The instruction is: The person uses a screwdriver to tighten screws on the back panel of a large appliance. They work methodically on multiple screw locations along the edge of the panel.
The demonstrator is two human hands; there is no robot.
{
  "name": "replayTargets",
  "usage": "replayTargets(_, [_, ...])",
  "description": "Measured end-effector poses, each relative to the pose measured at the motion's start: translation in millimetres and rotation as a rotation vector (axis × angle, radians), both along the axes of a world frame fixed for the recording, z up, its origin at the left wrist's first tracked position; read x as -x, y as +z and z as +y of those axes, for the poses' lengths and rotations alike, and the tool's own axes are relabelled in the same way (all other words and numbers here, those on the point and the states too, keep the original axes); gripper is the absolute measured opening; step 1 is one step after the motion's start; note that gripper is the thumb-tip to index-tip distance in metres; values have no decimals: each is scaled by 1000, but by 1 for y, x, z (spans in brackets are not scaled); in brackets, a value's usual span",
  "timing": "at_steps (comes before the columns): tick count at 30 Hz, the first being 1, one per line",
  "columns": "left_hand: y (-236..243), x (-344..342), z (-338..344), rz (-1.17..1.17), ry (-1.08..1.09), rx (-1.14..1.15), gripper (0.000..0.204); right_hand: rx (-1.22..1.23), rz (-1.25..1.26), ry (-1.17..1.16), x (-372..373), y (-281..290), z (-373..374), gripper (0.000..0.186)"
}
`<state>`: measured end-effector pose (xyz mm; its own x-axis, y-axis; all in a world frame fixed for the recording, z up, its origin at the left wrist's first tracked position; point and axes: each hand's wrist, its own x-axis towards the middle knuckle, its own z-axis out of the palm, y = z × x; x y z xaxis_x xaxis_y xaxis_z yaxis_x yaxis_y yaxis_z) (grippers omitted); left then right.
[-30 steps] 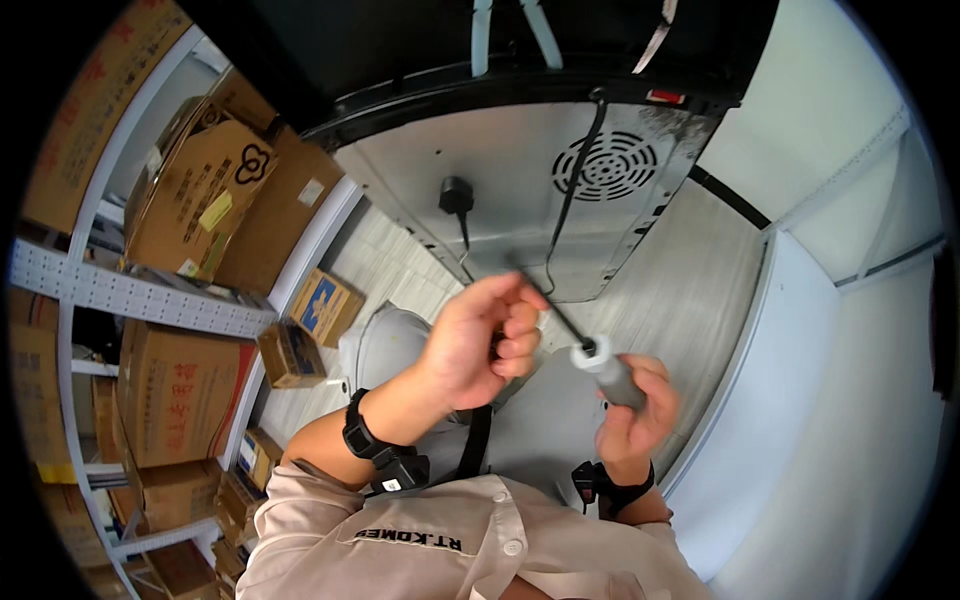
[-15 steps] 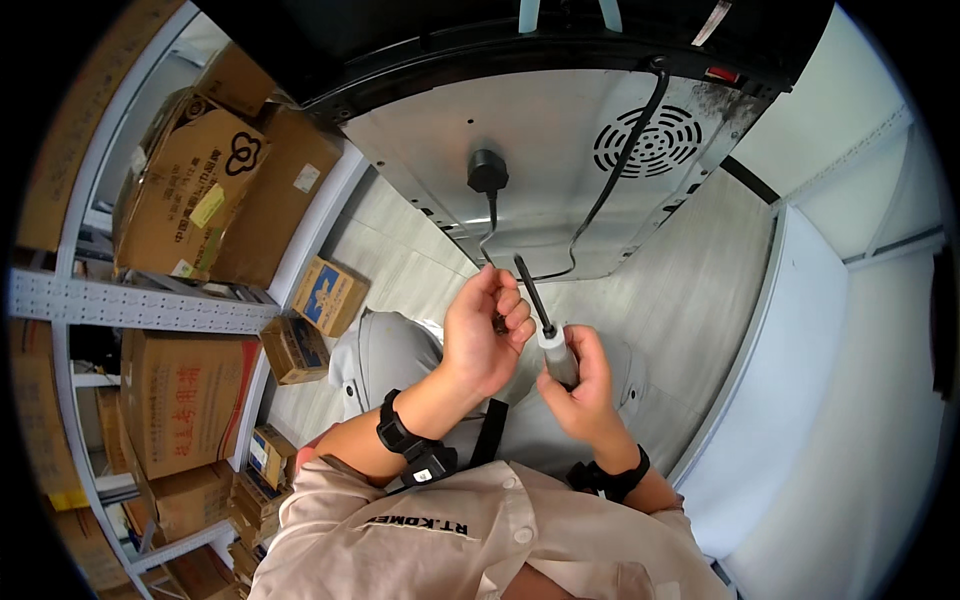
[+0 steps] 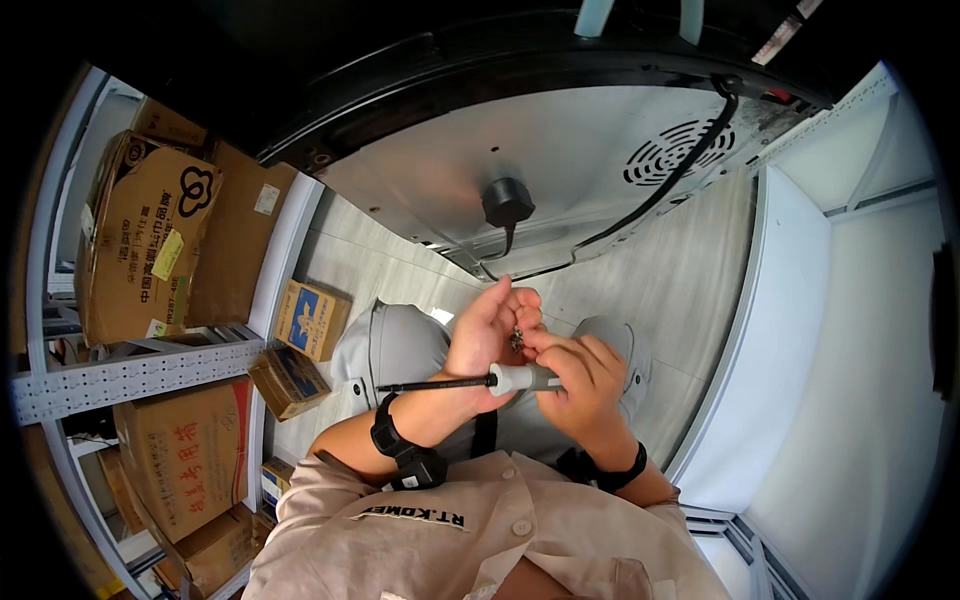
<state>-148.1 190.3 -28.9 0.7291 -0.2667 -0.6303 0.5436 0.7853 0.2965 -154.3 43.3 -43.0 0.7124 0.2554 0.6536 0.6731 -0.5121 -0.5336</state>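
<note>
While gripping the grey handle of a screwdriver [image 3: 470, 382] in the right hand [image 3: 590, 380], reaches with the thumb and first finger into the cupped left hand [image 3: 488, 335]. Holds this left hand half open, palm upward, with the fingers gently curled around a few small metal pieces [image 3: 517, 340]. Cannot tell if pinching one of these or only touching. Lets the thin black shaft cross over the left wrist, tip pointing to the left. Bends both forearms inward above the lap, with a black band [image 3: 388, 428] worn on each wrist.

To be seen at the left, on a pale metal shelf [image 3: 150, 375] with rows of holes: a big cardboard box [image 3: 145, 240] with worn edges and a yellow sticker, and lower down, a brown box [image 3: 185, 450] with red print. Near the left knee, on the floor: a small box [image 3: 312, 318] with a blue label, just beside a darker carton [image 3: 288, 382]. Cannot see inside any of these.

In front: a smooth silver panel [image 3: 440, 170], with a round vent [image 3: 680, 152] of curved slots. Before it, a round black plug [image 3: 508, 203] and a loose black cable [image 3: 640, 212]. Underneath, a pale floor [image 3: 690, 260] with fine grain.
</note>
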Motion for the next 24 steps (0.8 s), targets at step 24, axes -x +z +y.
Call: replayTargets(24, [-37, 57, -2, -29, -68, -38, 41, -68, 180, 543, 11, -13, -22, 23])
